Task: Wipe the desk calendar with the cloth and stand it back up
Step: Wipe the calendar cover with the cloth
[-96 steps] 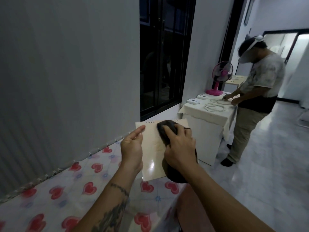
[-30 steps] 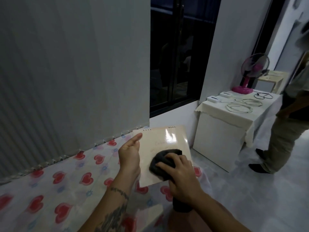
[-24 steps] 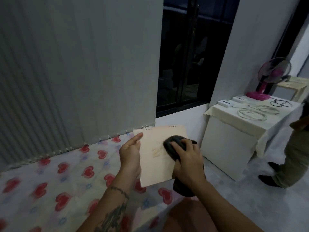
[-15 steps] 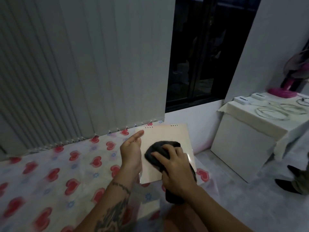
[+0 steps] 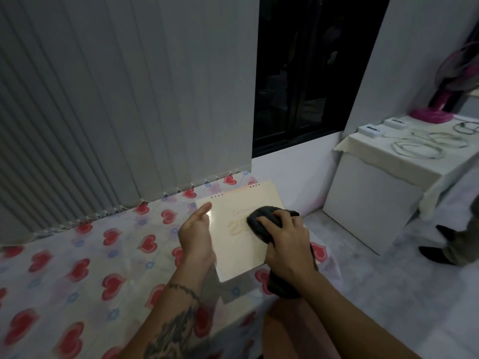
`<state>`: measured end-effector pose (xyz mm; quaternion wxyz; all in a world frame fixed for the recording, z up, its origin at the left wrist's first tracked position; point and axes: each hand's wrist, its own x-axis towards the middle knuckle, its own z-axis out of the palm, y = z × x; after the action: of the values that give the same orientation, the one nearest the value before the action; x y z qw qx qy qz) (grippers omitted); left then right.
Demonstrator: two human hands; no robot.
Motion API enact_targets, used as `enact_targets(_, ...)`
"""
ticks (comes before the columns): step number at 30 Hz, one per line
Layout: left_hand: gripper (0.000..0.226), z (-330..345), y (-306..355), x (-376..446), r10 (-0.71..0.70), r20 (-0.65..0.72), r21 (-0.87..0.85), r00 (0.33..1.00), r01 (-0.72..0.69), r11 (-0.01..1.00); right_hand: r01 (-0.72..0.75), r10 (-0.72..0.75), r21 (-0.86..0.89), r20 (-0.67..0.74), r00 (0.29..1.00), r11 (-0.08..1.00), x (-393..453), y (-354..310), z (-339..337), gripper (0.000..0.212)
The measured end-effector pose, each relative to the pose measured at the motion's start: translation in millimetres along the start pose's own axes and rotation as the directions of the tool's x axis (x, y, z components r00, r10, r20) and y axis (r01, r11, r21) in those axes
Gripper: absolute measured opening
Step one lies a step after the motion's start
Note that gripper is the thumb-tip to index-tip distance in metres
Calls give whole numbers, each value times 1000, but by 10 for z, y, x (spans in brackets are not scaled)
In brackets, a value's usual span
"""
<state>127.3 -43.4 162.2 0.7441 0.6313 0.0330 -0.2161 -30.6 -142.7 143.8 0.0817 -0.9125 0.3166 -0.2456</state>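
Your right hand [image 5: 286, 244] is curled tight over the dark cloth [image 5: 261, 224], fingers bunched on top of it and pressing it flat onto the face of the desk calendar [image 5: 241, 244]. A tail of the cloth hangs out below your wrist, off the near edge of the desk [image 5: 77, 268]. Your left hand [image 5: 195, 237] is mostly open, fingers straight and held together, thumb side up, its edge laid along the calendar's left border to brace it; it grips nothing that you can see from here.

The calendar is cream-coloured and tilted back toward you, its face turned up at the camera. The bound edge with the small red binding holes points away, toward the blinds [image 5: 116, 99], and the bottom edge sits nearest you, down by your wrists. Its long axis runs roughly left to right, skewed so the right end sits farther away. Large pale digits and a line of faint script show on the face, partly under the cloth; the writing is too soft to read with confidence. Whether the lower edge rests on the desk or is lifted just clear is hard to say.

The desk wears a white covering printed with red hearts. Off to the right stands a small white table [image 5: 368, 203] with coiled cables [image 5: 414, 149] and a pink fan [image 5: 440, 104], and another person's leg [image 5: 456, 244] shows at the frame's edge.
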Motion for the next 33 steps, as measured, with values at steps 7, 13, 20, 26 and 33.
enact_targets(7, 43, -355, -245, 520, -54, -35, 57, 998, 56, 997, -85, 82, 6, 216, 973, 996, 0, -307, 498, 62)
enact_targets(13, 42, -843, -464, 1079, -158, -39, 77, 987, 161, 984, -218, 195, 51, 284, 939, 975, -51, -567, 859, 60)
enact_targets(20, 44, -1168, -616, 1490, -235, -23, 200, 972, 235, 951, -319, 305, 7, 281, 910, 948, -130, -803, 1105, 61)
enact_targets(26, 36, -1306, -648, 1622, -190, 185, 494, 964, 76, 866, -339, 325, -9, 315, 892, 941, -187, -866, 1104, 66)
enact_targets(33, 36, -1341, -521, 1612, -110, 267, 859, 957, -184, 478, -374, 361, -23, 321, 875, 927, -301, -799, 1003, 62)
